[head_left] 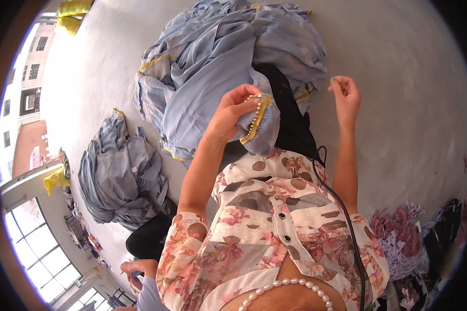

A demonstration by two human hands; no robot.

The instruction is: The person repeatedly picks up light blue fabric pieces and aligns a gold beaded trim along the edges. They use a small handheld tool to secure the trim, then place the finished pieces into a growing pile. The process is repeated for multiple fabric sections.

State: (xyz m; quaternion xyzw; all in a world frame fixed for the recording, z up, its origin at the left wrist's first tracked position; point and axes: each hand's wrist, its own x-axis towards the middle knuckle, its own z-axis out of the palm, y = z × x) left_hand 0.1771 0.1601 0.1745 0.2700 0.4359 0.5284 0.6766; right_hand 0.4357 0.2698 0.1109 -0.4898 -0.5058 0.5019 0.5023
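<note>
My left hand pinches the edge of a grey-blue cloth in front of my lap. Along this edge runs a gold beaded trim, with small blue beads beside it. The rest of the cloth looks like part of a large crumpled heap of grey-blue fabric over and beyond my legs, where more gold trim shows at several edges. Off to the right, my right hand is raised away from the cloth. Its thumb and fingers are pressed together, and whatever they hold is too small to make out.
A second grey-blue fabric pile lies at the left. Below it appears another person's hand. Pink and lilac cloth strips are heaped at the lower right. A black cord hangs down my front. Windows line the left.
</note>
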